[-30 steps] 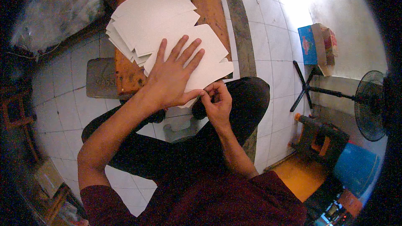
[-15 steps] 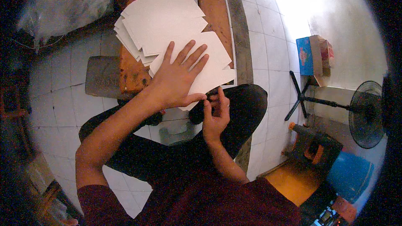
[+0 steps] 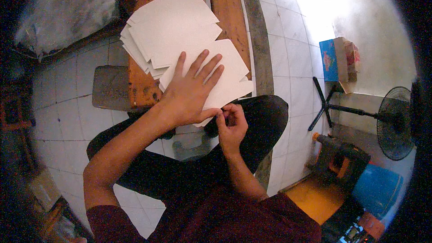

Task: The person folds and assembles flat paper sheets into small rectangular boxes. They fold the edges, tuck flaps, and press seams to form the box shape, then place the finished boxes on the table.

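Note:
A white die-cut card sheet (image 3: 231, 58) with notched edges lies on the near end of a wooden bench. My left hand (image 3: 191, 92) rests flat on it, fingers spread and its thumb along the near edge. At that edge my right hand (image 3: 234, 128) is closed, fingers curled and thumb against them, pinching the sheet's edge beside my left thumb. The exact pinch is partly hidden by the fingers. Just beyond, a fanned stack of similar white card sheets (image 3: 173, 22) lies partly under this one.
The wooden bench (image 3: 231, 13) runs away from me, its end above my knees. A clear plastic bag (image 3: 67, 13) lies at the far left. To the right are a black fan (image 3: 393, 123), a blue-and-brown carton (image 3: 330, 60) and a blue bin (image 3: 378, 189) on the tiled floor.
My right hand's fingers have curled in more tightly at the sheet's near edge. My left hand stays flat on the sheet. The whole view has shifted slightly.

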The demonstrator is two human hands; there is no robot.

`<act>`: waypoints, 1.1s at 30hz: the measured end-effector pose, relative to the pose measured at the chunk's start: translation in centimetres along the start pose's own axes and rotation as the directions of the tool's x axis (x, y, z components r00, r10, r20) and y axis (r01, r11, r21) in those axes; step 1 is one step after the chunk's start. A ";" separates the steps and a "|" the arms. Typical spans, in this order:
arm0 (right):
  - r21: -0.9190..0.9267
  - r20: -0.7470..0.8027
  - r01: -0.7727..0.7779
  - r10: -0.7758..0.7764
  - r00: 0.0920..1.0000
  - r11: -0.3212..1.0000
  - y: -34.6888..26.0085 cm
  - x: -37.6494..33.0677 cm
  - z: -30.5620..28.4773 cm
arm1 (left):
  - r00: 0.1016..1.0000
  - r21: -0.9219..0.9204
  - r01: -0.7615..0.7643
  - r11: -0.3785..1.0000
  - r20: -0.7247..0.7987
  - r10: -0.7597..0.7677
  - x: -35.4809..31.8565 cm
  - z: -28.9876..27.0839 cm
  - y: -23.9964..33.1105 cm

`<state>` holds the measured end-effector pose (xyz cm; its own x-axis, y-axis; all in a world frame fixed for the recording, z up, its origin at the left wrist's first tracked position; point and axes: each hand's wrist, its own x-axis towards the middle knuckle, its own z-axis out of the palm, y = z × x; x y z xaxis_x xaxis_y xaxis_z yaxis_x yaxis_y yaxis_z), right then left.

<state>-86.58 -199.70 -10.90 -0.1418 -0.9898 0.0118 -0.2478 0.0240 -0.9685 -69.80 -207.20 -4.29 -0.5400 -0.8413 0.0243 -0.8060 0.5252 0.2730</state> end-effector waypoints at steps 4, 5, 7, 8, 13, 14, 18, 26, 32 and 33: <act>-0.013 0.160 0.044 -0.042 0.986 0.999 0.6 1.2 -1.3 | 1.000 -0.028 0.006 1.000 0.016 -0.005 0.2 -0.5 0.2; 0.004 0.188 0.032 -0.033 0.982 0.999 0.8 1.3 -1.4 | 1.000 -0.024 0.000 1.000 0.026 0.001 0.1 -0.4 0.0; 0.003 0.216 0.051 -0.050 0.975 0.999 1.3 1.1 -1.3 | 0.999 -0.018 -0.013 1.000 0.044 0.014 -0.1 -0.3 -0.3; -0.017 0.216 0.083 -0.077 0.973 0.996 1.7 1.0 -1.4 | 0.999 -0.021 -0.011 1.000 0.043 0.011 0.0 -0.4 -0.2; -0.102 0.195 0.131 -0.109 0.975 0.986 0.9 1.5 -1.8 | 1.000 -0.050 0.002 0.999 0.027 0.000 0.0 -0.8 -0.1; -0.153 0.167 0.167 -0.141 0.976 0.974 0.5 1.7 -1.8 | 0.999 -0.043 0.000 0.999 0.036 0.002 0.1 -0.9 -0.1; -0.208 0.021 0.218 -0.219 0.976 0.953 0.4 1.3 -1.1 | 0.999 -0.044 -0.005 0.999 0.038 0.007 0.1 -0.9 0.0; 0.168 -0.031 -0.191 0.199 0.979 0.967 0.6 -0.1 -0.7 | 0.999 -0.085 0.028 0.996 0.036 -0.025 0.0 -1.5 0.7; 0.266 -0.020 -0.193 0.206 0.978 0.944 1.6 -0.2 -0.3 | 0.997 0.175 0.075 0.982 0.008 -0.078 -1.5 0.9 5.2; 0.280 -0.028 -0.183 0.199 0.980 0.942 1.7 -0.2 -0.3 | 0.996 0.186 0.092 0.978 0.006 -0.094 -1.4 1.5 5.4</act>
<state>-87.25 -199.40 -12.44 -0.2150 -0.9610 -0.1741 0.0607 0.1648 -0.9845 -73.78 -202.95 -4.33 -0.4629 -0.8864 -0.0074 -0.8831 0.4605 0.0900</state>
